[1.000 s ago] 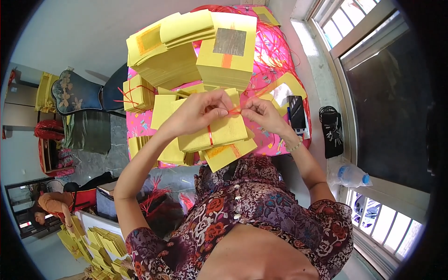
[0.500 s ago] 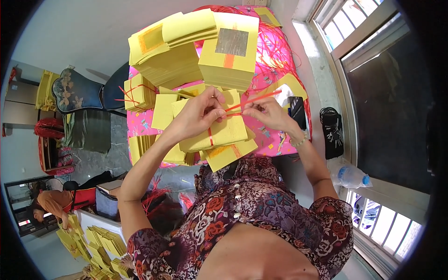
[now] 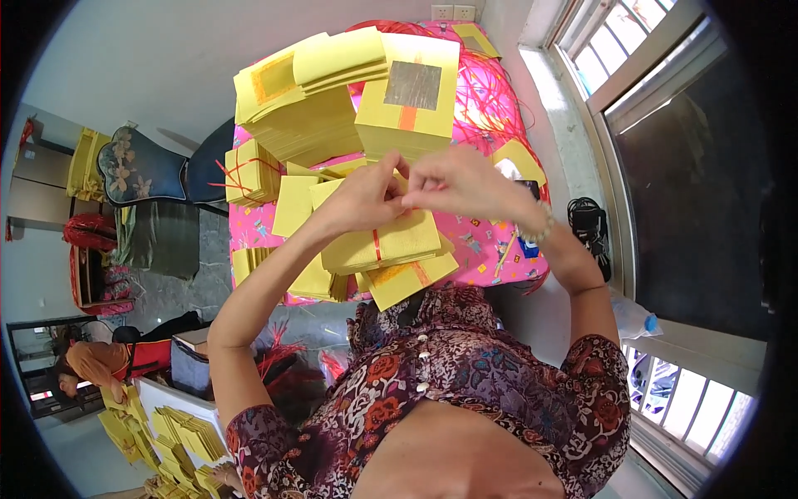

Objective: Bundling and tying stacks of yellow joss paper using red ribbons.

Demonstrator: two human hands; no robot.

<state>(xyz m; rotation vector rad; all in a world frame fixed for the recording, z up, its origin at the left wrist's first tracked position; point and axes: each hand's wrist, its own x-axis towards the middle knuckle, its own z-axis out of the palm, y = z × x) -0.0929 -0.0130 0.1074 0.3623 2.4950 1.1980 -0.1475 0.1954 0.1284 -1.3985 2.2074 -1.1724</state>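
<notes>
A bundle of yellow paper sheets (image 3: 411,239) lies in front of me on other yellow paper, with a thin red strip (image 3: 376,244) running across its top. My left hand (image 3: 366,198) rests over the bundle's far left part, fingers closed in a pinch on the strip. Against it is my right hand (image 3: 461,185), also pinched closed at the strip's tied spot. The fingers hide most of the strip there. Under the bundle, a yellow sheet with an orange patch (image 3: 411,281) sticks out toward me.
Tall yellow paper stacks (image 3: 403,125) stand at the back of the pink patterned table (image 3: 470,249). A red-tied bundle (image 3: 252,173) sits left, loose red strips (image 3: 490,100) back right. A phone (image 3: 528,190) lies right. A co-worker (image 3: 104,366) leans over yellow paper at lower left.
My right hand has moved left, across to my left hand, and turned over. The red strip ends that stretched between the hands are now hidden behind the fingers.
</notes>
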